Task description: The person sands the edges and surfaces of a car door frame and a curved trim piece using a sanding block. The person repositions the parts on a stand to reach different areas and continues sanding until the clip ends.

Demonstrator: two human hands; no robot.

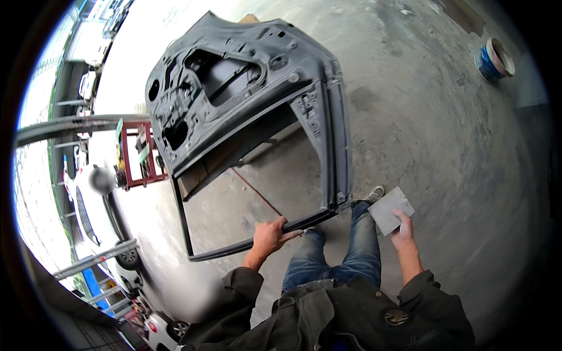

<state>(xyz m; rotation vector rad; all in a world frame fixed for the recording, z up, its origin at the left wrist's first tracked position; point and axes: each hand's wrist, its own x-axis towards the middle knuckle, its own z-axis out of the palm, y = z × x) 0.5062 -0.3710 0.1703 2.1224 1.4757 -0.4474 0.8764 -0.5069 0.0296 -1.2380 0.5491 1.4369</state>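
Grey car door [228,126] sits ahead of us: our left hand [271,237] grips its window frame [222,250], best kept steady, while our right hand [403,231] clasps a square sheet [389,209], ideally without bending it.

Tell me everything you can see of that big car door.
The car door looks like dark grey metal, without trim, pierced by large openings and small holes. Its window frame, at the near end, shows no glass. It seems raised above the floor, support mostly hidden. The left hand curls over the frame's near bar.
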